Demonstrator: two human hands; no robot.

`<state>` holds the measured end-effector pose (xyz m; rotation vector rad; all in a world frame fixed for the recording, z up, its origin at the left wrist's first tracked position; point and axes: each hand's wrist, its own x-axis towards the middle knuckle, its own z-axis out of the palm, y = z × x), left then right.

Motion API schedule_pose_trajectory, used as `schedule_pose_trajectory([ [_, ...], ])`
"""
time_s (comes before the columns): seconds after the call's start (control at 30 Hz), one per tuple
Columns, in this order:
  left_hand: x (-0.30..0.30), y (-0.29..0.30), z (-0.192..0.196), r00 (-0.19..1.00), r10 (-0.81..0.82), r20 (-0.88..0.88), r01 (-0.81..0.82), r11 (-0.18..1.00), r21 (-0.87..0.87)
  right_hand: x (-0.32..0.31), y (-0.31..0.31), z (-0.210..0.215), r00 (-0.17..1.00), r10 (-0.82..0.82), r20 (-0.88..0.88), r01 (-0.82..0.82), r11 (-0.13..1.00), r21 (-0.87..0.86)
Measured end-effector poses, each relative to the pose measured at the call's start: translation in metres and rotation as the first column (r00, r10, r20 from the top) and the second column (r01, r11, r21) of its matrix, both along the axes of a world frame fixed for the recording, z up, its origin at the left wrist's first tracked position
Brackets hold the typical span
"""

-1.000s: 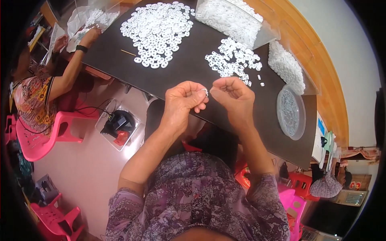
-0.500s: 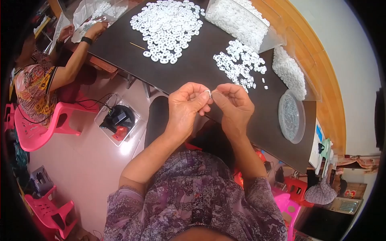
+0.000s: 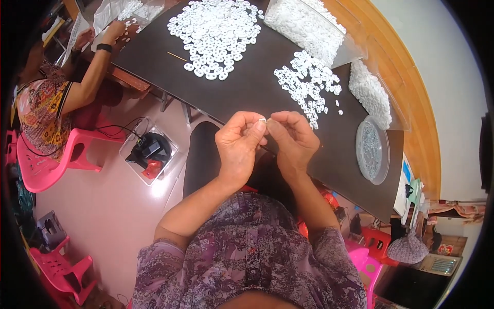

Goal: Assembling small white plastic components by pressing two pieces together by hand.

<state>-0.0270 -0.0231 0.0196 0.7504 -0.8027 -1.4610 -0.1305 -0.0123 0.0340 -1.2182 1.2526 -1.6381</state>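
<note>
Thumb and fingertips of my left hand (image 3: 236, 147) pinch a small white plastic piece (image 3: 263, 120), mostly hidden by the fingers. Close beside it, my right hand (image 3: 296, 144) has its thumb and fingertips pressed together; whatever they hold is too small to make out. Both hands are held just over the near edge of the dark table (image 3: 334, 149). Beyond my right hand lie loose small white rectangular pieces (image 3: 309, 85). Farther back on the left spreads a heap of white oval pieces (image 3: 213, 38) with holes.
A clear bin (image 3: 303, 31) of white parts stands at the back, another white heap (image 3: 369, 92) beside it. On the right sits a round clear dish (image 3: 373, 149) of tiny greyish parts. A thin stick (image 3: 176, 56) lies left. At far left a co-worker's hand (image 3: 114, 32) handles white pieces.
My hands have dropped slightly, the right one also shifting left, and the fingertips stay close together. The co-worker's hand has drawn back a little from the white pieces.
</note>
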Motion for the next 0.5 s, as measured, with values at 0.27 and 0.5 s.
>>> schedule_pose_trajectory([
  [0.27, 0.004, 0.003, 0.002, 0.999, -0.038, 0.023, 0.037, 0.998, 0.055, -0.007, -0.002, -0.009, 0.918, -0.006, -0.397, -0.007, 0.999, -0.032],
  [0.5, 0.001, 0.005, -0.005, 0.995, 0.022, 0.094, -0.021, 1.0, -0.015, -0.004, -0.004, -0.013, 0.785, -0.063, -0.617, 0.005, 0.995, -0.095],
])
